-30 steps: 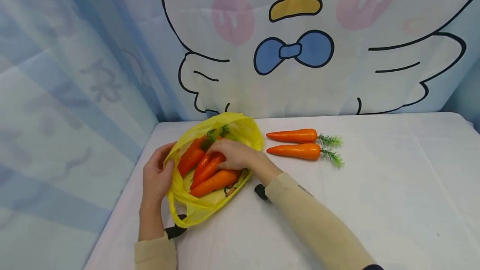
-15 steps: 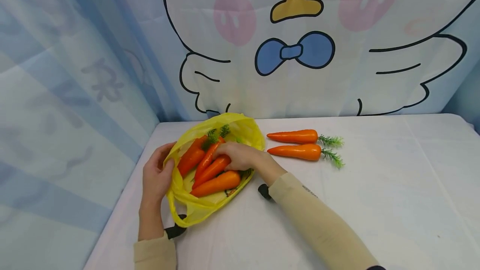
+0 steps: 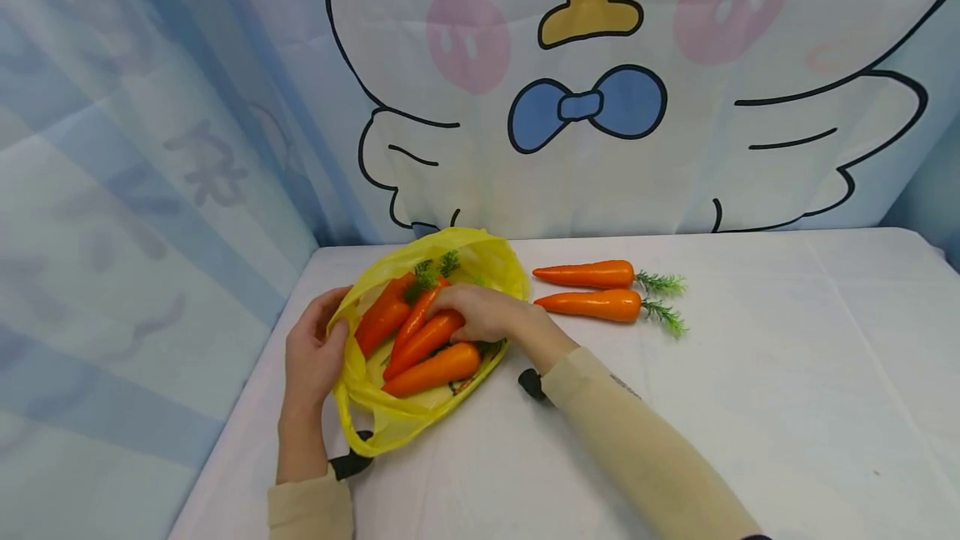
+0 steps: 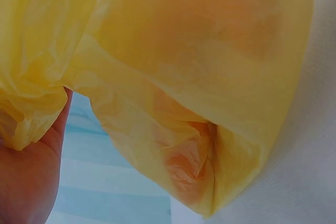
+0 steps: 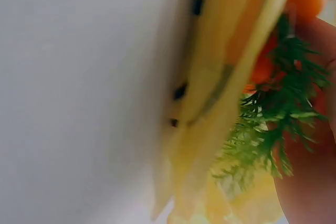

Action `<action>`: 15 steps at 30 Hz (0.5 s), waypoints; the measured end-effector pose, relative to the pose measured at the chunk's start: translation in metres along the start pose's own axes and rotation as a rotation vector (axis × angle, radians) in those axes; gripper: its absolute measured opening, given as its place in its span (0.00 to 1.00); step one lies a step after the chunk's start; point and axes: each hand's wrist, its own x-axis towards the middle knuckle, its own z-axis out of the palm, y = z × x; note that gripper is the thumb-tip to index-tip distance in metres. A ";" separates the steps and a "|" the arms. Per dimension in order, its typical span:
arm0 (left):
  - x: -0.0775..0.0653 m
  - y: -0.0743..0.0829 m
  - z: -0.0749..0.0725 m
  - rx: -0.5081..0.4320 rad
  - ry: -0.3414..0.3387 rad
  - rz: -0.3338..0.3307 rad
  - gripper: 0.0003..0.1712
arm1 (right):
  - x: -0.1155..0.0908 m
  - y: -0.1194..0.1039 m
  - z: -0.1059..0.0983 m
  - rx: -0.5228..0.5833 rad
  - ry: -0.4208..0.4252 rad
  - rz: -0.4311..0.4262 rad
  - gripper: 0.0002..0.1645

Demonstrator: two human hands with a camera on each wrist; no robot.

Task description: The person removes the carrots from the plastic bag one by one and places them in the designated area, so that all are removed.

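Note:
A yellow plastic bag (image 3: pixel 480 250) lies with its mouth spread in the head view, several orange toy carrots inside. My left hand (image 3: pixel 318 354) pinches the bag's left rim, thumb on the inner side. Reaching over the right rim, my right hand (image 3: pixel 486 312) grips a carrot (image 3: pixel 426 343) near its thick end; some fingertips are hidden. Below it lies another carrot (image 3: pixel 435 370), and more carrots (image 3: pixel 382 317) lie to the left. In the right wrist view, green leafy tops (image 5: pixel 278 103) sit against the palm. The left wrist view shows the bag's outside (image 4: pixel 226 61), orange shapes showing through.
Two carrots (image 3: pixel 588 273) with green tops lie side by side on the white tablecloth (image 3: pixel 750 398), right of the bag. A printed cartoon curtain (image 3: pixel 600 182) stands behind the table, and a blue-white curtain (image 3: pixel 150 273) hangs along the left.
My right hand has shifted slightly right inside the bag, and the carrots near it have moved a little with it. The left hand stays at the rim.

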 end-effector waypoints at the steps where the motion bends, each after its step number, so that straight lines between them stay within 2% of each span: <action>1: 0.000 0.000 0.000 0.004 0.002 -0.002 0.25 | -0.001 -0.001 -0.001 -0.004 0.006 -0.004 0.26; 15: -0.001 0.001 0.001 -0.001 0.004 0.005 0.25 | -0.014 -0.009 -0.019 -0.035 0.070 -0.067 0.25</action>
